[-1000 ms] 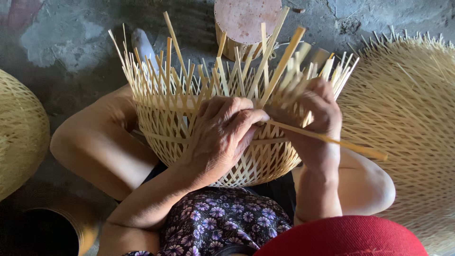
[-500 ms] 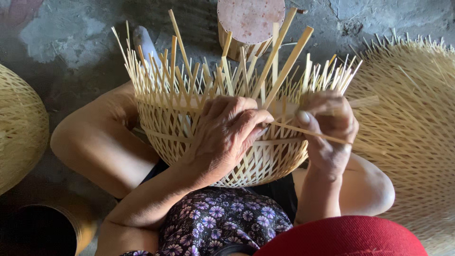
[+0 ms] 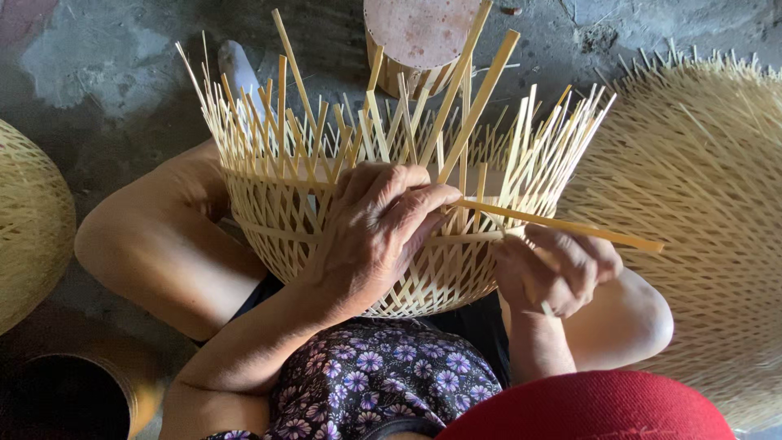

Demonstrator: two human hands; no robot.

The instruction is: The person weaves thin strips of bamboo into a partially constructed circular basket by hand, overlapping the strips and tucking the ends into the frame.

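A half-woven bamboo basket (image 3: 285, 212) rests on my lap, open lattice sides and many loose upright strips at its rim. My left hand (image 3: 375, 232) lies over the basket's near wall, fingers curled and pinching a long flat bamboo strip (image 3: 570, 226) where it enters the weave. That strip runs out to the right. My right hand (image 3: 558, 269) sits just below the strip at the basket's right side, fingers curled around thin strips there.
A large unfinished woven basket (image 3: 700, 212) with bristling ends lies at the right. Another woven dome (image 3: 28, 220) is at the left edge. A round wooden stool (image 3: 419, 37) stands behind on the concrete floor. A dark pot (image 3: 65, 399) sits lower left.
My right hand has dropped from the basket's rim to below the long strip. The strip now points farther right and lies flatter. My left hand has kept its place.
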